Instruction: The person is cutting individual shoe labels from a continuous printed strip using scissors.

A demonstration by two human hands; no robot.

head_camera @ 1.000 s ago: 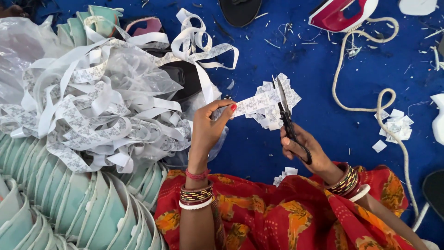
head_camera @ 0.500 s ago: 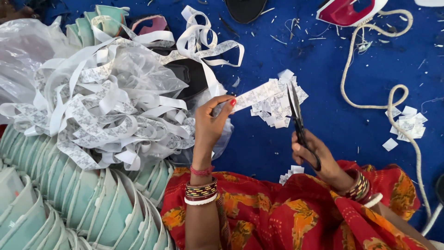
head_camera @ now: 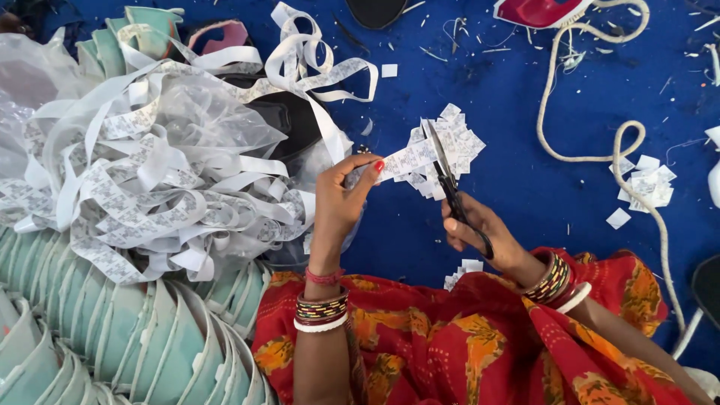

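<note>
Scissors (head_camera: pixel 442 169) in right hand (head_camera: pixel 487 236), strip (head_camera: pixel 405 159) in left hand (head_camera: pixel 341 199)

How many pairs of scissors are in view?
1: the black-handled scissors in the right hand, blades across the printed strip pinched by the left hand. Others may lie hidden under the ribbon heap.

Red nail polish on the left hand (head_camera: pixel 339 201). Thin red thread at that wrist, then a stack of beaded bangles in red, gold and green, with one white bangle last. More striped bangles and a white one beside the right hand (head_camera: pixel 480 236). Bright red cloth with orange and yellow flower shapes.
</note>
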